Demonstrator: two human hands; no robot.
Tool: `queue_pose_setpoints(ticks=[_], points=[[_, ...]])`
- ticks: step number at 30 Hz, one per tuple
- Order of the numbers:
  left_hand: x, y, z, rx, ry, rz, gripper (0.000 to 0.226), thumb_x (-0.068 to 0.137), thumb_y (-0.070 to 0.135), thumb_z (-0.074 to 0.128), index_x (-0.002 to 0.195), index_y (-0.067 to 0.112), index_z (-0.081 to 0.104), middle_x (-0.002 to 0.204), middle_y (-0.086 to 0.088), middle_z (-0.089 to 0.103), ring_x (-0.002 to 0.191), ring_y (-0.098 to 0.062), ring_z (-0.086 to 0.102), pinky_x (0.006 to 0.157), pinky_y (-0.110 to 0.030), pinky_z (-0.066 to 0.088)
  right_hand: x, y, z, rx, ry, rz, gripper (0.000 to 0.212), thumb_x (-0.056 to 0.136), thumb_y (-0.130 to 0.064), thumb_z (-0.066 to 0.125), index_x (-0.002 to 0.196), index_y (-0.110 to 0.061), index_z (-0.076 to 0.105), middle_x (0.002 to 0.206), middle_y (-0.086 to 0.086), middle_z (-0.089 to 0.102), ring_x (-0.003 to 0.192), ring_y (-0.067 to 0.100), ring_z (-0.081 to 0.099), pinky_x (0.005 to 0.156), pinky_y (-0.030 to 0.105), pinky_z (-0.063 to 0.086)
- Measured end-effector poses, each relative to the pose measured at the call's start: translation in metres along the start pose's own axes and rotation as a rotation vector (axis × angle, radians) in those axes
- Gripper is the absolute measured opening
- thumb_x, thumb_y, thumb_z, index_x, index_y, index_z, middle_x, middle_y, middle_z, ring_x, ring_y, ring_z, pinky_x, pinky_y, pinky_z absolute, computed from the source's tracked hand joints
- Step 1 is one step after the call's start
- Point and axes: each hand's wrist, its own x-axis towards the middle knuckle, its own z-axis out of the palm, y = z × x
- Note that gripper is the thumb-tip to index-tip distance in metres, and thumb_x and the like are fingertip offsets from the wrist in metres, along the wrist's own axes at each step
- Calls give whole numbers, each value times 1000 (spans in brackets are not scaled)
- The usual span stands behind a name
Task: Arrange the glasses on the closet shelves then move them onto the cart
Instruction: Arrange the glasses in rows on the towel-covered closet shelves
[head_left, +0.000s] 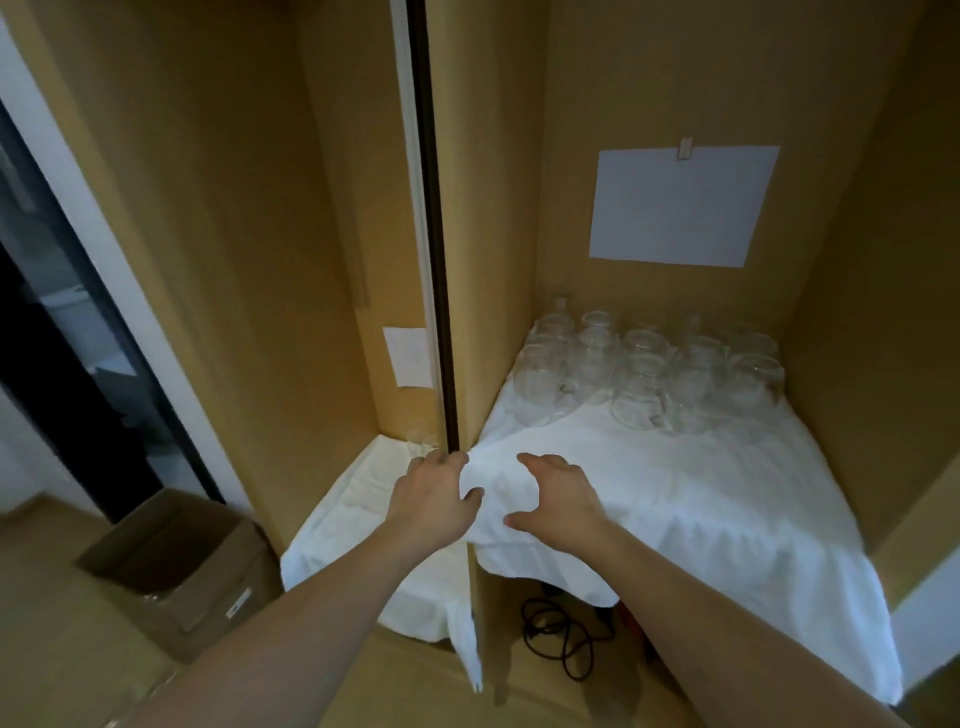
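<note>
Several clear glasses (644, 371) stand bunched at the back of the right closet shelf, on a white cloth (701, 499) that hangs over the shelf's front edge. My left hand (434, 493) is at the foot of the wooden divider (488, 312), its fingers on the cloth's left corner; whether it holds anything I cannot tell. My right hand (558, 499) hovers just right of it, fingers spread and bent over the bunched cloth, with nothing in it. One glass (423, 441) shows faintly behind my left hand on the left shelf. No cart is in view.
The left shelf also carries a white cloth (358, 525). An open cardboard box (176, 566) sits on the floor at the left. A black cable (561, 634) lies under the right shelf. A white sheet of paper (680, 205) is clipped to the back wall.
</note>
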Motion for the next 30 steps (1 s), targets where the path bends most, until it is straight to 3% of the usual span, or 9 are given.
queue_pose_setpoints(ticks=[6, 17, 30], points=[[3, -49, -17, 7, -24, -12, 60, 96, 54, 54, 148, 25, 45, 149, -3, 49, 134, -27, 45, 106, -43, 46, 11, -44, 21, 22, 12, 10, 86, 84, -55, 70, 156, -28, 30, 153, 1, 41, 137, 25, 40, 108, 35, 40], [6, -197, -49, -32, -65, -55, 61, 96, 55, 55, 149, 26, 42, 149, -3, 47, 136, -28, 43, 107, -43, 45, 44, -178, 96, 40, -73, 11, 90, 84, -54, 72, 157, -28, 28, 157, 2, 37, 143, 25, 34, 113, 36, 38], [15, -310, -42, -122, -143, -73, 61, 95, 54, 56, 147, 24, 42, 145, -6, 50, 132, -30, 45, 105, -44, 46, 64, -258, 153, 36, -124, 101, 80, 89, -51, 67, 156, -30, 30, 154, 1, 39, 138, 24, 40, 105, 36, 46]])
